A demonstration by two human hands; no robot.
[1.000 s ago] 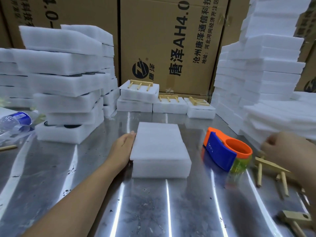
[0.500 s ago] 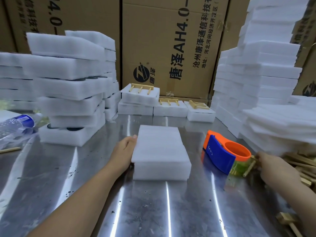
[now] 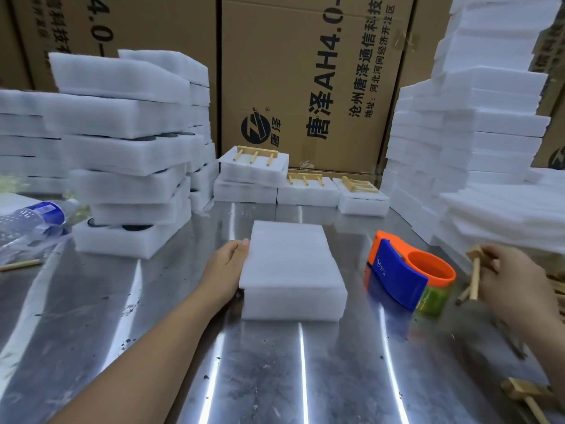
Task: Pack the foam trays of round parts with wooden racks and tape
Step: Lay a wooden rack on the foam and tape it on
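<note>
Glossy scuffed metal table (image 3: 91, 325), matt white foam tray (image 3: 290, 264), seemingly bare-wood rack (image 3: 474, 270).

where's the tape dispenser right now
On the metal table, right of the foam stack under the left hand, just left of the right hand.

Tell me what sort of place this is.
Most likely a packing station in a small factory or warehouse. Tall stacks of white foam trays crowd a shiny metal worktable, large printed cardboard cartons stand behind, and an orange-and-blue tape dispenser sits ready.
</note>
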